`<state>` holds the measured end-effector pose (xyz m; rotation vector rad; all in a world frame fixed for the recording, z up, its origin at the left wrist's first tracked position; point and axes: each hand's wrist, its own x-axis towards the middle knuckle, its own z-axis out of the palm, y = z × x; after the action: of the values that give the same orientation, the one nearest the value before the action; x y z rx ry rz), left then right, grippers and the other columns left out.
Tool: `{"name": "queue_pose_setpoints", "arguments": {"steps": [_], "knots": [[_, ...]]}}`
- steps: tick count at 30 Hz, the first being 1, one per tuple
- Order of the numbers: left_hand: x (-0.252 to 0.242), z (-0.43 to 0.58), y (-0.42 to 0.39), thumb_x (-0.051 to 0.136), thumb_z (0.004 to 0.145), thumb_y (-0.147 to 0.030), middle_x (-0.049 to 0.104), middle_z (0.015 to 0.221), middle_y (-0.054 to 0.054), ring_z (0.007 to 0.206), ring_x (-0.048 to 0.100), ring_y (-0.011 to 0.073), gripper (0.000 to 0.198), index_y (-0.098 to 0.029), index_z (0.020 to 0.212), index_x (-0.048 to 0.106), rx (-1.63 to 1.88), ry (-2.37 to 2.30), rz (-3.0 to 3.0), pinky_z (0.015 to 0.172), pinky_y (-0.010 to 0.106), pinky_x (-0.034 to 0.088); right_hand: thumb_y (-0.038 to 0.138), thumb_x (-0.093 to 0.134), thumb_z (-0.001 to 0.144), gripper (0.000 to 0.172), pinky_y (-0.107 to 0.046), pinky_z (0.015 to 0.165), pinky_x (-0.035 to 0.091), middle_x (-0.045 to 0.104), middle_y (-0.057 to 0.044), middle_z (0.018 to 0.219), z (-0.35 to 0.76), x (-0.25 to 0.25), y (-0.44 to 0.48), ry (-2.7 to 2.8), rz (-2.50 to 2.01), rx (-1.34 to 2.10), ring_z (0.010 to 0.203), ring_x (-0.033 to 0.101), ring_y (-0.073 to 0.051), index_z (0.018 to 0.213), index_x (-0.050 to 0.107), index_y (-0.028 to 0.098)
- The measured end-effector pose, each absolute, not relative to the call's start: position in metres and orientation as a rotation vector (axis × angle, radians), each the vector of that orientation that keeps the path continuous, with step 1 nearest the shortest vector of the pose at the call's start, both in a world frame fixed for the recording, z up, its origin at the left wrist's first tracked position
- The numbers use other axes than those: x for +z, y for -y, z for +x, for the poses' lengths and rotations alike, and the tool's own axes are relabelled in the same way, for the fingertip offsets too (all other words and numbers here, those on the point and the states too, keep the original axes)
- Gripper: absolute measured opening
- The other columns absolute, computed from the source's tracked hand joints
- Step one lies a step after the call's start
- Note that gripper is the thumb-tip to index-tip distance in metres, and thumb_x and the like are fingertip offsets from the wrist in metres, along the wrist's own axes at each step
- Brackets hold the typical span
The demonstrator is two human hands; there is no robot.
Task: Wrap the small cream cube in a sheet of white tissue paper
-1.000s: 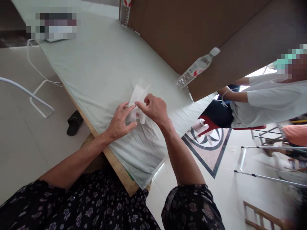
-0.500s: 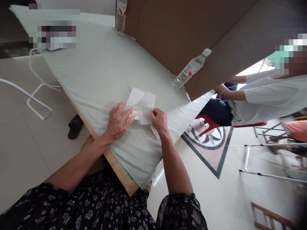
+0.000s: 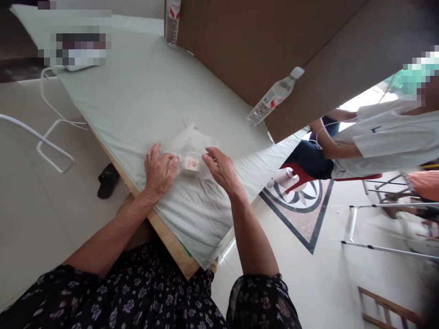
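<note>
A clear plastic bag with a white sheet inside lies crumpled on the pale green cloth-covered table. A small pinkish label or card shows through the plastic between my hands. My left hand lies flat on the cloth with its fingers spread, fingertips touching the bag's left edge. My right hand hovers at the bag's right side, fingers loosely stretched and apart, holding nothing that I can see.
A plastic water bottle leans against brown cardboard; a second bottle stands at the far edge. A seated person in white is at the right. A black sandal and white cable lie on the floor.
The bag was spread flat half a second ago; now it is bunched up. My right hand let go of its edge and opened. My left hand slid a little left.
</note>
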<state>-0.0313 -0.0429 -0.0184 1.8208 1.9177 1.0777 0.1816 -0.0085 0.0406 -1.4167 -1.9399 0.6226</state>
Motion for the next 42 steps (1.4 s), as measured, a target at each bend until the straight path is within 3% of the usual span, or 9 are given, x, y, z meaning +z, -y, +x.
{"name": "queue_pose_setpoints", "arguments": {"steps": [7, 10, 16, 18, 22, 26, 31, 36, 42], "knots": [[-0.020, -0.034, 0.041, 0.042, 0.104, -0.049, 0.059, 0.152, 0.017, 0.149, 0.045, 0.0379, 0.049, -0.017, 0.078, 0.070, 1.191, -1.879, 1.822, 0.125, 0.063, 0.033, 0.044, 0.063, 0.096, 0.034, -0.031, 0.081, 0.052, 0.078, -0.001, 0.086, 0.197, 0.050, 0.041, 2.024, -1.265, 1.088, 0.085, 0.070, -0.017, 0.118, 0.075, 0.022], [-0.022, -0.038, 0.040, 0.052, 0.097, -0.042, 0.064, 0.145, 0.016, 0.146, 0.045, 0.0394, 0.038, -0.019, 0.072, 0.068, 1.150, -1.875, 1.833, 0.123, 0.067, 0.034, 0.035, 0.064, 0.094, 0.022, -0.027, 0.075, 0.049, 0.077, 0.001, 0.080, 0.202, 0.050, 0.059, 2.210, -1.324, 1.248, 0.077, 0.068, -0.014, 0.105, 0.078, 0.022], [-0.021, -0.055, 0.046, 0.061, 0.088, -0.033, 0.070, 0.131, 0.014, 0.136, 0.055, 0.0396, 0.028, -0.021, 0.063, 0.057, 1.081, -1.840, 1.915, 0.117, 0.066, 0.042, 0.031, 0.059, 0.097, 0.020, -0.028, 0.073, 0.049, 0.076, -0.002, 0.085, 0.190, 0.046, 0.054, 2.034, -1.506, 0.909, 0.073, 0.065, -0.015, 0.098, 0.076, 0.020], [-0.012, -0.057, 0.050, 0.060, 0.091, -0.033, 0.069, 0.132, 0.014, 0.133, 0.058, 0.0373, 0.026, -0.022, 0.068, 0.058, 1.157, -1.810, 1.952, 0.118, 0.064, 0.042, 0.030, 0.063, 0.094, 0.023, -0.032, 0.084, 0.053, 0.078, -0.007, 0.107, 0.179, 0.040, 0.043, 1.995, -1.502, 0.722, 0.089, 0.069, -0.018, 0.111, 0.075, 0.020], [0.015, -0.047, 0.055, 0.057, 0.095, -0.030, 0.066, 0.141, 0.013, 0.141, 0.053, 0.0345, 0.015, -0.022, 0.100, 0.069, 1.275, -1.622, 2.179, 0.122, 0.058, 0.038, 0.025, 0.074, 0.085, 0.057, -0.043, 0.113, 0.048, 0.067, -0.017, 0.144, 0.158, 0.021, 0.026, 2.143, -1.443, 0.548, 0.130, 0.064, -0.029, 0.140, 0.062, 0.015], [0.032, -0.034, 0.054, 0.046, 0.100, -0.036, 0.078, 0.114, 0.010, 0.110, 0.071, 0.0278, 0.033, -0.020, 0.117, 0.070, 1.079, -1.392, 2.327, 0.110, 0.050, 0.047, 0.024, 0.071, 0.086, 0.053, -0.047, 0.113, 0.048, 0.073, -0.014, 0.137, 0.158, 0.009, 0.026, 2.140, -1.469, 0.542, 0.127, 0.066, -0.030, 0.138, 0.064, 0.017], [0.037, -0.039, 0.054, 0.032, 0.104, -0.047, 0.072, 0.074, 0.005, 0.071, 0.065, 0.0215, 0.050, -0.020, 0.096, 0.074, 0.826, -1.507, 2.166, 0.079, 0.037, 0.050, 0.037, 0.071, 0.086, 0.052, -0.044, 0.102, 0.054, 0.073, -0.012, 0.135, 0.206, 0.016, 0.033, 1.752, -1.535, 0.455, 0.118, 0.069, -0.026, 0.135, 0.062, 0.023], [0.042, -0.049, 0.053, 0.046, 0.094, -0.043, 0.071, 0.069, 0.002, 0.064, 0.062, 0.0205, 0.035, -0.025, 0.090, 0.076, 0.557, -1.455, 2.120, 0.064, 0.031, 0.043, 0.037, 0.069, 0.080, 0.056, -0.052, 0.105, 0.051, 0.073, -0.014, 0.130, 0.262, 0.002, 0.028, 1.595, -1.808, 0.316, 0.116, 0.066, -0.031, 0.133, 0.062, 0.021], [0.032, -0.048, 0.047, 0.052, 0.088, -0.034, 0.078, 0.093, 0.007, 0.079, 0.071, 0.0246, 0.034, -0.022, 0.106, 0.078, 0.489, -1.459, 2.171, 0.075, 0.036, 0.054, 0.037, 0.065, 0.085, 0.060, -0.060, 0.115, 0.042, 0.061, -0.020, 0.148, 0.260, -0.006, 0.045, 1.531, -1.862, 0.086, 0.139, 0.055, -0.036, 0.141, 0.057, 0.019]]}}
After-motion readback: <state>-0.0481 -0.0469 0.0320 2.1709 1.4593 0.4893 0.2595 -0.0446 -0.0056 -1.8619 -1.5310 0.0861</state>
